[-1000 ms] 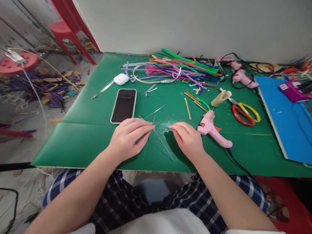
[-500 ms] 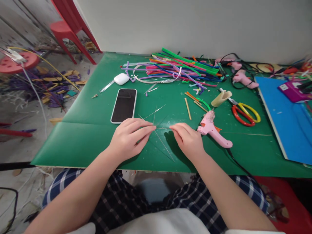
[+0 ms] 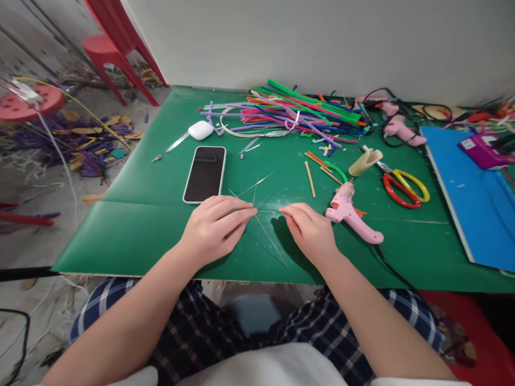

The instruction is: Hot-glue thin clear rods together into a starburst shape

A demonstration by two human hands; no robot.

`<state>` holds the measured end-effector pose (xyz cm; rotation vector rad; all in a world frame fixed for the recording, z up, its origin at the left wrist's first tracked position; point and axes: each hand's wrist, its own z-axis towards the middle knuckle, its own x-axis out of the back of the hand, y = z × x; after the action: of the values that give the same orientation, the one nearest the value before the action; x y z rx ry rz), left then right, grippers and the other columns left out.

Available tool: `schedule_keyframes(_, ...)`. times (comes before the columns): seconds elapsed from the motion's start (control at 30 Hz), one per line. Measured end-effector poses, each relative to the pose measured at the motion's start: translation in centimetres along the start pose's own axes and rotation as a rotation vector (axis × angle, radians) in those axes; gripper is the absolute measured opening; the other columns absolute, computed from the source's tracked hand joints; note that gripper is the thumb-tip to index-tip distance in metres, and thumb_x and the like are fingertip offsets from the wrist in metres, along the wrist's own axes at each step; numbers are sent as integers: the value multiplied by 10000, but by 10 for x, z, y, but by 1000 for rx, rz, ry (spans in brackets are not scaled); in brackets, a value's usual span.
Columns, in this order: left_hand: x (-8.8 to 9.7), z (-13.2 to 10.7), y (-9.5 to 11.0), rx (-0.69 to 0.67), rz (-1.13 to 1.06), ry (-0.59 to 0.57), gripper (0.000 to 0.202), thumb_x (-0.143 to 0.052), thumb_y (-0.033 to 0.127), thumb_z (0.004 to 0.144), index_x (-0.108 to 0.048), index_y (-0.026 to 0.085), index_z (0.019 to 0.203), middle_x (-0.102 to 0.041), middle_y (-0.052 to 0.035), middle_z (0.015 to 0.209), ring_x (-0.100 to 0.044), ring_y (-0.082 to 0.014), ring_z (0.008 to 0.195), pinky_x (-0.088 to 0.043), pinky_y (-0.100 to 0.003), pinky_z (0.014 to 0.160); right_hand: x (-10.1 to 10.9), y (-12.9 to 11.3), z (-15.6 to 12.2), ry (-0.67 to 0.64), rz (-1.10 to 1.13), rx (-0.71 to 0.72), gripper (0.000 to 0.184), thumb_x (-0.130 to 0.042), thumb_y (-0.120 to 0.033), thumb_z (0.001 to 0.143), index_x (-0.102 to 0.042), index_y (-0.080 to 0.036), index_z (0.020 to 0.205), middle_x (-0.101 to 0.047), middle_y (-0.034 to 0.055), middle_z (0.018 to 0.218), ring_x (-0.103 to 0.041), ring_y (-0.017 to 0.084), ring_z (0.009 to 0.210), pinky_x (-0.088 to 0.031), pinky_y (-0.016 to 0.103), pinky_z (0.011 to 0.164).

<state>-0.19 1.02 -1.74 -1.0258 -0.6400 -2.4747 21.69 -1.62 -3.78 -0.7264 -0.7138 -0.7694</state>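
Note:
Several thin clear strips [image 3: 257, 185] cross in a star shape on the green mat [image 3: 132, 225]. My left hand [image 3: 213, 228] lies on their left side, fingers drawn together with the tips pinching at the crossing point. My right hand [image 3: 311, 230] sits just to the right, fingers curled, its tips closed on the end of one strip that runs to the crossing. The two sets of fingertips are a short gap apart. One strip [image 3: 271, 244] sticks out toward me between the hands.
A phone [image 3: 204, 174] and a white earbud case [image 3: 200, 130] lie beyond my left hand. A pink glue gun [image 3: 350, 213], scissors [image 3: 404, 186], a pile of coloured straws [image 3: 289, 112] and a blue board [image 3: 470, 203] lie to the right and far side. Red stools stand on the littered floor to the left.

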Motion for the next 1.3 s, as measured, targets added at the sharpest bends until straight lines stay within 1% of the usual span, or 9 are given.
schedule_keyframes(0.4, 4, -1, 0, -93, 66, 18, 207, -647, 144, 717, -636, 234, 903, -674, -23, 962, -607, -179, 844, -500, -325, 721, 0, 0, 0, 9, -8, 12, 164, -464, -114, 855, -621, -137, 898, -681, 54, 830, -637, 132, 770, -500, 228, 699)
schedule_keyframes(0.5, 5, -1, 0, -95, 68, 34, 244, -646, 145, 717, -625, 246, 938, -668, -20, 954, -600, -184, 855, -510, -329, 722, 0, 0, 0, 15, -12, 17, 166, -459, -118, 858, -619, -142, 896, -682, 52, 825, -637, 128, 765, -499, 224, 691)
schedule_keyframes(0.57, 5, -1, 2, -78, 96, 50, 307, -627, 144, 728, -603, 262, 1011, -644, -32, 1012, -592, -194, 890, -513, -348, 750, 0, -1, 0, 13, -11, 13, 172, -452, -124, 861, -618, -151, 900, -684, 50, 831, -637, 125, 765, -497, 223, 688)
schedule_keyframes(0.67, 5, -1, 5, -39, 157, 64, 415, -606, 166, 736, -541, 262, 1135, -539, -86, 1193, -562, -236, 984, -501, -406, 807, 1, -1, -1, 6, -7, 5, 177, -449, -127, 862, -618, -157, 904, -684, 50, 839, -637, 124, 771, -496, 223, 689)
schedule_keyframes(0.73, 5, 0, 6, -39, 182, 39, 435, -601, 172, 731, -531, 246, 1154, -495, -107, 1237, -542, -259, 1020, -490, -433, 829, 1, -1, -1, 5, -6, 4, 176, -453, -122, 858, -619, -154, 903, -683, 50, 837, -638, 125, 773, -497, 223, 691)
schedule_keyframes(0.87, 6, 1, 7, -71, 155, -28, 352, -581, 168, 737, -576, 249, 1080, -558, -82, 1148, -541, -260, 1005, -499, -432, 806, 1, -1, 0, 5, -3, 8, 179, -452, -123, 858, -621, -154, 909, -681, 53, 839, -638, 127, 776, -498, 225, 693)
schedule_keyframes(1.0, 5, 1, 6, -68, 101, -32, 365, -580, 169, 746, -571, 248, 1102, -575, -78, 1138, -546, -250, 995, -497, -425, 812, 0, -1, -1, 2, -4, 4, 183, -449, -128, 861, -621, -158, 914, -681, 54, 843, -638, 126, 775, -496, 221, 692)
schedule_keyframes(1.1, 3, 2, 6, 1, 84, 11, 354, -599, 160, 749, -577, 232, 1096, -598, -75, 1104, -552, -232, 972, -493, -411, 824, 0, -1, -1, 9, -8, 6, 179, -453, -124, 859, -622, -154, 908, -682, 52, 839, -638, 126, 768, -495, 220, 689)
schedule_keyframes(1.3, -3, 5, 8, 124, 43, 51, 179, -599, 164, 775, -638, 224, 939, -649, -39, 983, -574, -195, 908, -501, -385, 802, 1, -2, 0, 0, -9, 4, 185, -445, -134, 865, -623, -157, 909, -683, 54, 839, -638, 126, 772, -492, 220, 686)
